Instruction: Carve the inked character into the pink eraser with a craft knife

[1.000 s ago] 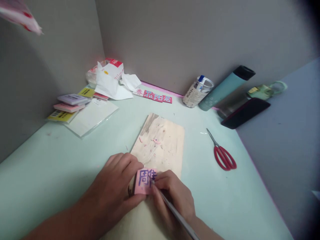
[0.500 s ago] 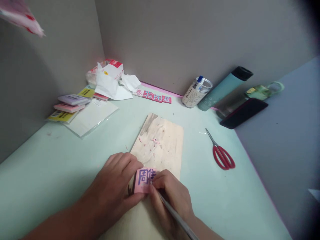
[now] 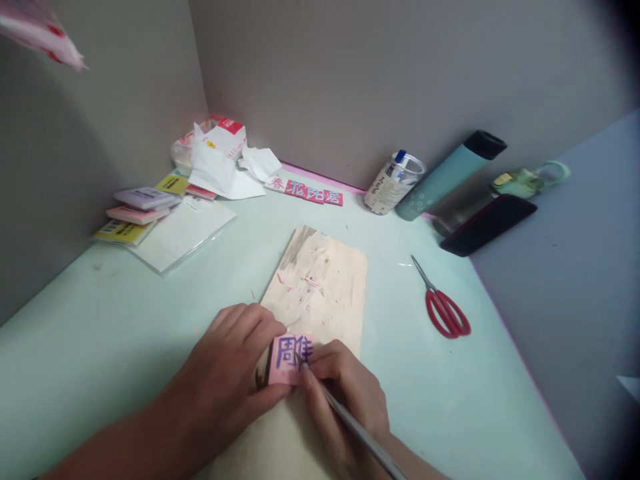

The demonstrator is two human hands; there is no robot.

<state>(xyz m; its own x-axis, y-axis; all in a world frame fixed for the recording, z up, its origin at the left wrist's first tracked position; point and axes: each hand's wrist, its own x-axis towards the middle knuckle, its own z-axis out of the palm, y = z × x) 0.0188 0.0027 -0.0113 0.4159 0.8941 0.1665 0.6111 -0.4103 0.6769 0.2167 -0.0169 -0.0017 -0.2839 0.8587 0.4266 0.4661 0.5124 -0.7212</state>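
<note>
A pink rubber stamp block [image 3: 287, 375] bearing a Chinese character in blue-purple lies on the near part of a wooden board [image 3: 345, 287]. My left hand [image 3: 240, 363] closes round the block's left side, fingers at its upper edge and thumb along its lower edge. In my right hand [image 3: 345, 387] is a slim, grey metal carving knife [image 3: 363, 437], gripped like a pen. Its tip is at the right half of the character, and my fingers partly cover the block's right edge. Thin pink shavings [image 3: 313, 282] are scattered on the board beyond.
Red-handled scissors [image 3: 449, 315] lie to the right. Behind are a tin [image 3: 385, 190], a blue-green bottle [image 3: 445, 180], a phone [image 3: 490, 227] and finished red character blocks [image 3: 314, 193]. Tissues [image 3: 215, 167] and packaged blocks [image 3: 147, 199] sit at back left.
My right hand and the carving knife have shifted slightly to the right, and more of the character shows. My left hand and the block stay almost in place.
</note>
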